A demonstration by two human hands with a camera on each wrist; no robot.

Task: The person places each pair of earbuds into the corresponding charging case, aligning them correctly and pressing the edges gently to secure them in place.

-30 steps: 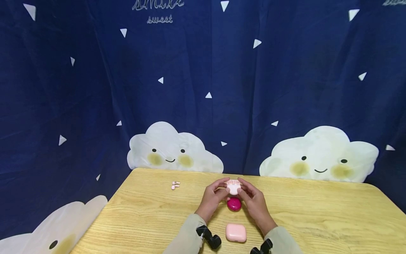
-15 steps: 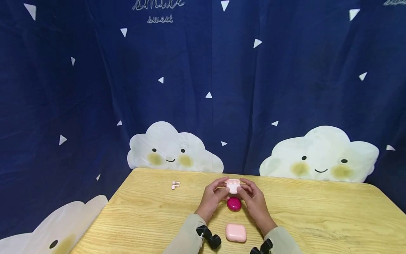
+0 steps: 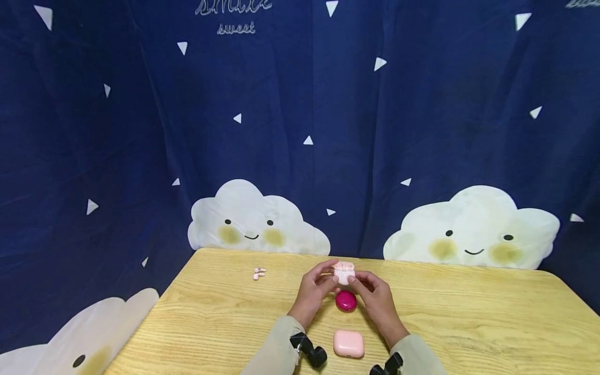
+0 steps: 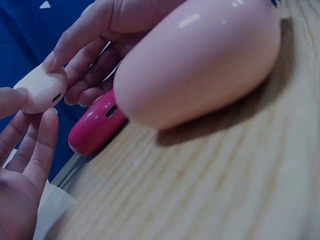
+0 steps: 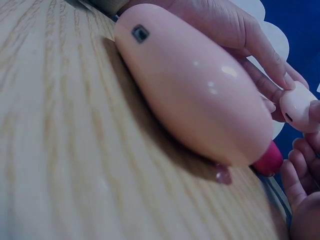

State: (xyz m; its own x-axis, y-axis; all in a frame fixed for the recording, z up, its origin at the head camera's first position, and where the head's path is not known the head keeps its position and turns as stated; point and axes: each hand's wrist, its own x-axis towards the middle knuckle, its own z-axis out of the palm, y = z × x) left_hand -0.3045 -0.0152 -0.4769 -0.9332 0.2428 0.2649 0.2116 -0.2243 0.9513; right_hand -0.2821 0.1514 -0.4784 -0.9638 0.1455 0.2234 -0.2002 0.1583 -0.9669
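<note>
A small pale pink earbud case (image 3: 344, 277) is held up off the table between both hands. Its lid looks raised, with a pinker inside at the top; I cannot tell what lies in it. My left hand (image 3: 311, 294) pinches the case's left side between thumb and fingers. On the other side, my right hand (image 3: 378, 302) pinches it too, thumb on the near face. The left wrist view shows a dark charging port on the case (image 4: 42, 89). Below the hands a glossy magenta case (image 3: 346, 301) lies on the table.
A larger pink case (image 3: 349, 344) lies between the forearms, nearer the body. Two small pale earbuds (image 3: 259, 274) lie at the back left of the wooden table (image 3: 215, 312). A dark blue curtain (image 3: 347, 130) with clouds hangs behind the table's far edge.
The right index finger has drawn down and away from the top of the held case. The left hand keeps its hold; the cases on the table and the earbuds have not moved.
</note>
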